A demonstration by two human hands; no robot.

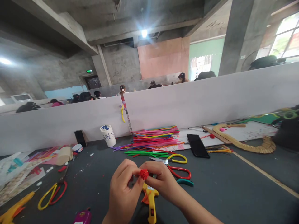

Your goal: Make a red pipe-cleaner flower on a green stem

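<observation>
A small, bumpy red ball (144, 174) is pinched between my two hands near the middle of the view. My left hand (125, 189) grips it from the left with thumb and index finger. From the right, the fingers of my right hand (161, 177) close on the same ball. Directly beneath the hands lies a yellow glue gun (151, 205), partly hidden by them. Scissors with a yellow and a red handle (179, 171) lie just behind my right hand, beside a teal-handled tool (185, 182).
Colourful pipe cleaners (155, 138) are piled by the white partition (198, 102). A phone (198, 146) lies to their right, a white cup (108, 136) to their left. More scissors (52, 194) and a second glue gun (17, 207) are at left. Several people sit beyond the partition.
</observation>
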